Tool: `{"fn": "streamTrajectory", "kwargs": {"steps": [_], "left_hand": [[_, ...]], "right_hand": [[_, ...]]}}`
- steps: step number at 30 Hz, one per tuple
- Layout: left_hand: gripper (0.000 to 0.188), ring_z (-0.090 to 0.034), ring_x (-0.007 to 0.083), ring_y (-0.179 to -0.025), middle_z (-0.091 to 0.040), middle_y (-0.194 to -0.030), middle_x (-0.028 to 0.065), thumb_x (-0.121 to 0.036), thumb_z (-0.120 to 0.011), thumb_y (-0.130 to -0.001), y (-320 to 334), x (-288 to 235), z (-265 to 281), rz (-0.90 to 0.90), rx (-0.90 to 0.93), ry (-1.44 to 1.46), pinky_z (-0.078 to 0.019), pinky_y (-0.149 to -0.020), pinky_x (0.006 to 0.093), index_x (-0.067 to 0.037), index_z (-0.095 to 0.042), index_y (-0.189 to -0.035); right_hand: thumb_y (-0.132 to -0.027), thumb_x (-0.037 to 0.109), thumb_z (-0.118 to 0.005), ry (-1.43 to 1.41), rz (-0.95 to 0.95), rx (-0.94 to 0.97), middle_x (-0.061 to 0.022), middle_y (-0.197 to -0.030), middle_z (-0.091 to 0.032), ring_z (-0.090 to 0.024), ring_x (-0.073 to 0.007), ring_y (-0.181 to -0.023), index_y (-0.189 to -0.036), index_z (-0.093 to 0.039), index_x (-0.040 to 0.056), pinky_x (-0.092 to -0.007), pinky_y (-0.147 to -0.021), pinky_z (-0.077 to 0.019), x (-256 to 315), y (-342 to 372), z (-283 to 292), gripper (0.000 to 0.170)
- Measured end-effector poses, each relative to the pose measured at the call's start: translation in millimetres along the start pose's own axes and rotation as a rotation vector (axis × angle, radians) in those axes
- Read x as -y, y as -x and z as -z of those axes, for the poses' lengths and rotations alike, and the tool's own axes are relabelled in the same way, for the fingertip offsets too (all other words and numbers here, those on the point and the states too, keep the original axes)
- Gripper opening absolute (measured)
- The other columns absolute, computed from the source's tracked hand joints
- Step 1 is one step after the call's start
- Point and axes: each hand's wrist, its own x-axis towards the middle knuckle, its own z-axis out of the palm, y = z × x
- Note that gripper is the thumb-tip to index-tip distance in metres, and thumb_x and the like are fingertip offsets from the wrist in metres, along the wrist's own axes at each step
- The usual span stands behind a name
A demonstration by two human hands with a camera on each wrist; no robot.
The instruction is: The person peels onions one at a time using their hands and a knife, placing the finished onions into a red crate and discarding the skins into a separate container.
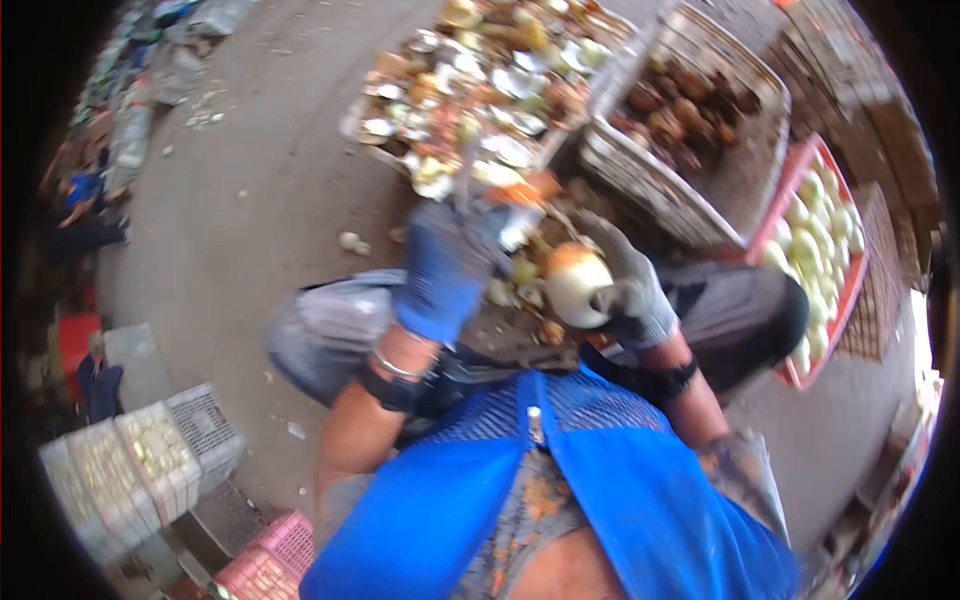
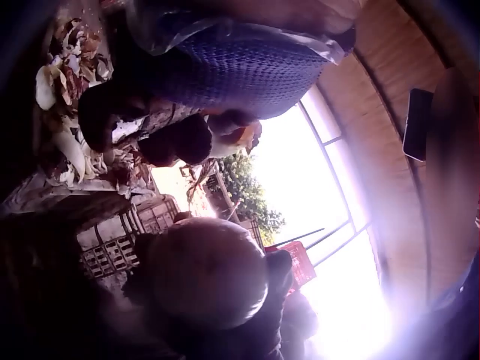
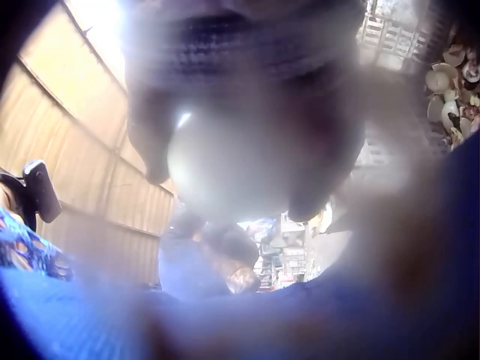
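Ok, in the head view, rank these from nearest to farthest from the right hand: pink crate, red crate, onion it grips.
From the right hand:
1. Onion: in its grip.
2. Red crate: off to the right.
3. Pink crate: far across, lower left.

I'm seeing a blue knit glove (image 1: pixel 440 285) covering the left hand (image 1: pixel 447 265) and a grey glove (image 1: pixel 650 312) covering the right hand (image 1: pixel 632 290). Just behind each, a black band (image 1: pixel 390 388) is circling the wrist, a silver bangle (image 1: pixel 400 369) sitting beside the left one. Nearer the body than the hands, a bright blue vest (image 1: pixel 430 500) with mesh panels (image 1: pixel 612 406) is overlying an orange-patterned grey shirt (image 1: pixel 535 490).
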Motion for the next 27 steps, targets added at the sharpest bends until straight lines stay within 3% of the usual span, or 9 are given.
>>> {"fn": "streamTrajectory", "kwargs": {"steps": [1, 2, 5, 8, 10, 17, 20, 22, 27], "left_hand": [[0.024, -0.072, 0.0234, -0.065, -0.074, -0.082, 0.0186, -0.017, -0.072, -0.091, -8.7, 11.0, 3.5, 0.077, -0.082, -0.207, -0.0555, -0.058, 0.0386, 0.003, -0.074, -0.102], [0.027, -0.071, 0.0310, -0.068, -0.073, -0.083, 0.0200, -0.019, -0.072, -0.090, -20.8, 21.7, 1.6, -0.155, -0.202, -0.401, -0.0562, -0.063, 0.0409, -0.002, -0.075, -0.110], [0.033, -0.069, 0.0345, -0.070, -0.071, -0.080, 0.0190, -0.022, -0.072, -0.090, -18.3, 10.7, 1.4, -0.273, -0.183, -0.674, -0.0560, -0.065, 0.0423, -0.005, -0.072, -0.119], [0.045, -0.067, 0.0323, -0.066, -0.069, -0.078, 0.0147, -0.021, -0.072, -0.087, 11.3, -4.2, -6.5, -0.254, 0.017, -0.527, -0.0539, -0.061, 0.0432, -0.009, -0.067, -0.130], [0.046, -0.073, 0.0336, -0.081, -0.074, -0.098, 0.0179, -0.016, -0.073, -0.086, 22.9, -19.0, -9.9, -0.361, 0.181, -0.722, -0.0571, -0.071, 0.0433, -0.010, -0.068, -0.131], [0.064, -0.064, 0.0335, -0.062, -0.068, -0.083, 0.0151, -0.012, -0.071, -0.080, 33.2, -16.6, -20.0, -0.328, 0.212, -1.029, -0.0507, -0.056, 0.0456, -0.019, -0.061, -0.142], [0.057, -0.066, 0.0339, -0.065, -0.069, -0.082, 0.0179, -0.014, -0.068, -0.084, 38.7, -7.7, -23.4, -0.184, 0.201, -0.954, -0.0518, -0.059, 0.0459, -0.018, -0.061, -0.141], [0.049, -0.066, 0.0361, -0.064, -0.068, -0.078, 0.0186, -0.016, -0.065, -0.088, 31.7, -0.1, -18.6, -0.055, 0.147, -0.808, -0.0521, -0.059, 0.0472, -0.016, -0.063, -0.138], [0.039, -0.071, 0.0385, -0.075, -0.072, -0.091, 0.0223, -0.015, -0.067, -0.090, 30.0, 18.7, 3.4, 0.080, 0.074, -0.635, -0.0568, -0.067, 0.0469, -0.013, -0.068, -0.129]], "right_hand": [[-0.068, 0.042, -0.081, -0.089, -0.025, -0.011, -0.0148, -0.133, -0.063, -0.059, -0.0219, -0.123, -0.148, -0.049, -0.0021, -0.0338, -0.105, -0.0454, 0.1, 1.9, 0.6, 0.096], [-0.068, 0.042, -0.082, -0.185, -0.028, -0.009, -0.0146, -0.132, -0.063, -0.060, -0.0214, -0.121, -0.148, -0.049, -0.0018, -0.0335, -0.104, -0.0464, 2.9, 1.4, -2.8, 0.097], [-0.064, 0.039, -0.084, -0.399, -0.135, -0.062, -0.0136, -0.129, -0.063, -0.063, -0.0215, -0.115, -0.149, -0.047, -0.0007, -0.0341, -0.100, -0.0494, 24.8, 2.3, -8.5, 0.100], [-0.063, 0.037, -0.084, -0.444, -0.156, -0.096, -0.0141, -0.129, -0.062, -0.063, -0.0228, -0.114, -0.150, -0.045, -0.0003, -0.0358, -0.099, -0.0510, 26.1, 3.2, -5.9, 0.103], [-0.065, 0.035, -0.083, -0.459, -0.183, -0.082, -0.0144, -0.129, -0.062, -0.063, -0.0223, -0.114, -0.151, -0.044, -0.0002, -0.0361, -0.098, -0.0517, 22.0, 2.6, -2.7, 0.100], [-0.066, 0.032, -0.081, -0.532, -0.212, -0.073, -0.0129, -0.129, -0.063, -0.062, -0.0213, -0.114, -0.150, -0.045, -0.0003, -0.0350, -0.099, -0.0509, 17.1, 0.6, -8.1, 0.096], [-0.061, 0.049, -0.090, -0.266, -0.172, -0.090, -0.0123, -0.130, -0.062, -0.061, -0.0219, -0.119, -0.149, -0.045, 0.0002, -0.0346, -0.105, -0.0471, 16.3, 1.2, -8.6, 0.110], [-0.060, 0.029, -0.085, 0.007, -0.049, -0.069, -0.0139, -0.129, -0.063, -0.060, -0.0216, -0.120, -0.149, -0.045, -0.0013, -0.0323, -0.105, -0.0451, 14.6, 3.3, -6.7, 0.102], [-0.059, 0.027, -0.089, 0.113, -0.033, -0.041, -0.0166, -0.134, -0.063, -0.059, -0.0232, -0.124, -0.151, -0.045, 0.0036, -0.0347, -0.108, -0.0444, 11.4, 1.9, -4.3, 0.105]]}}
